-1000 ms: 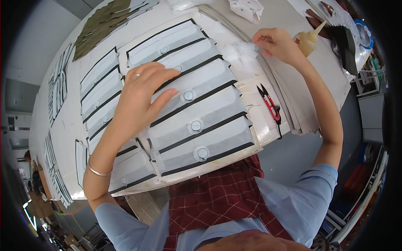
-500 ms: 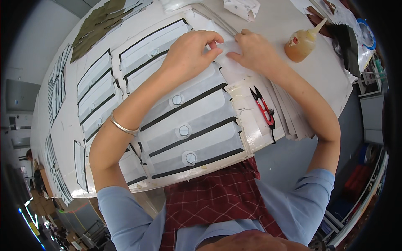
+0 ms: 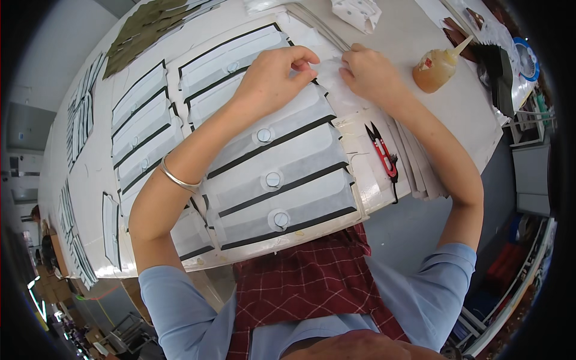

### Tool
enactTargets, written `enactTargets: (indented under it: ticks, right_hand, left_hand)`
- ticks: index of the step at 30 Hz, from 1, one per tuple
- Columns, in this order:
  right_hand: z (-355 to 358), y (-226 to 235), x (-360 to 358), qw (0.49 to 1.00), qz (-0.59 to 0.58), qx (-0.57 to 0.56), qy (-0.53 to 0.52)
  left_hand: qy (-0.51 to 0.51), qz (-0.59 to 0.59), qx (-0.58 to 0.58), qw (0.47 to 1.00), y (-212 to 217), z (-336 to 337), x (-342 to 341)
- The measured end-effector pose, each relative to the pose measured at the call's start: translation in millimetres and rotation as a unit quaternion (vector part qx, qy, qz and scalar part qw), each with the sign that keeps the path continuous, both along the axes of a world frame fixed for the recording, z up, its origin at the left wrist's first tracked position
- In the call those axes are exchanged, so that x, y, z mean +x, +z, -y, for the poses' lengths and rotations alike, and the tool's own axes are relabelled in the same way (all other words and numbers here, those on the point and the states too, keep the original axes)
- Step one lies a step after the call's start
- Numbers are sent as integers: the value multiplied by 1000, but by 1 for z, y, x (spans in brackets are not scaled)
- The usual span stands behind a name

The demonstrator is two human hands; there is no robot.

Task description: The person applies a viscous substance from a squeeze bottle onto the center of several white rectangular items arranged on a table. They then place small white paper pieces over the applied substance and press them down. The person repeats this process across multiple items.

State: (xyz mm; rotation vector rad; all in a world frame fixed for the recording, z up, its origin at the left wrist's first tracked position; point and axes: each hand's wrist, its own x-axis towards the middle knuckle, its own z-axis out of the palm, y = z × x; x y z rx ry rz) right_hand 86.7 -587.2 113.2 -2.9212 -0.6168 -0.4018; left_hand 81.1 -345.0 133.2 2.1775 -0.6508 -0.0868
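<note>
My left hand point(image 3: 277, 78) hovers above the top end of the fabric rows, its thumb and forefinger curled into a pinch. What sits between those fingertips is too small to make out. Facing it, my right hand point(image 3: 371, 73) has its fingers bent closed beside a pale, see-through sheet point(image 3: 333, 77) lying between both hands; its grip is partly hidden. Beneath my left arm lie overlapping white fabric pieces point(image 3: 288, 161) with black edges, several bearing a small round disc point(image 3: 273, 179). Red-handled thread snips point(image 3: 384, 153) rest below my right hand.
A squeeze bottle point(image 3: 434, 71) of amber liquid stands to the right, near a black brush point(image 3: 497, 72). Thin grey strips point(image 3: 321, 27) lie beyond my hands. Layered pale sheets point(image 3: 414, 159) hang by the table edge. Olive pieces point(image 3: 150, 33) and striped pieces point(image 3: 81, 114) lie at left.
The view has shifted slightly, so the table's things sit a little differently. My right hand's thumb has drawn in toward its fingers. My left hand keeps nearly the same pose.
</note>
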Motion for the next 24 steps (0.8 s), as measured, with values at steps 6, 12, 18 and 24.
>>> enactTargets:
  ticks: [6,12,18,24]
  right_hand:
    - [12,17,7,991,-64,113,-12]
    - [20,55,0,924,-224,309,-35]
    - [13,64,-13,879,-286,381,28]
    - [-13,79,-16,849,-290,439,48]
  left_hand:
    - [-2,-3,-19,1000,3,-9,-5]
    - [4,49,-92,995,-10,8,7]
    - [-61,-256,-199,944,12,31,13]
    - [-57,-357,-289,886,19,14,5]
